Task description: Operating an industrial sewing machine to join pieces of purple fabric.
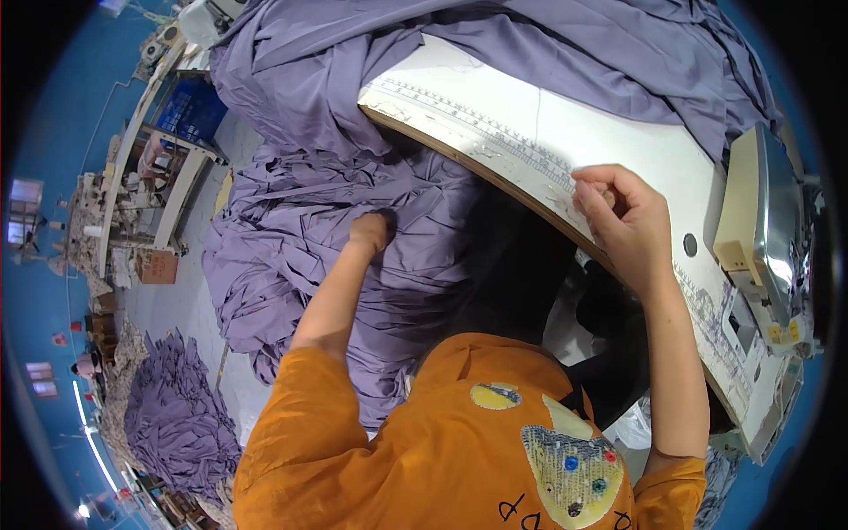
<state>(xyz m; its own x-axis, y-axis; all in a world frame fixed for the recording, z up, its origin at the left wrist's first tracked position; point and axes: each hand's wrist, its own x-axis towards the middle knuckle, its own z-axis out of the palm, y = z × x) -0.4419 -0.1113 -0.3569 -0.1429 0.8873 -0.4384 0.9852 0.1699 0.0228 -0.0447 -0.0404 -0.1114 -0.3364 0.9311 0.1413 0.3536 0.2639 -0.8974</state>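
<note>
My left hand (373, 231) reaches down into a large heap of purple fabric (296, 234) beside the table. Its fingers curl into the cloth, their tips partly hidden in shadow. My right hand (625, 216) is at the near edge of the white sewing table (632, 146), by the ruler scale printed there. Thumb and fingers are bent together in a pinch; anything between them is too small to make out. More purple cloth (574, 53) lies bunched across the far side of the tabletop and hangs over its left end.
At the right end of the table stands a sewing machine (760, 230). A second purple heap (181, 415) lies on the floor at lower left. Farther left are a blue crate (190, 110), a brown cardboard box (157, 266) and other workstations.
</note>
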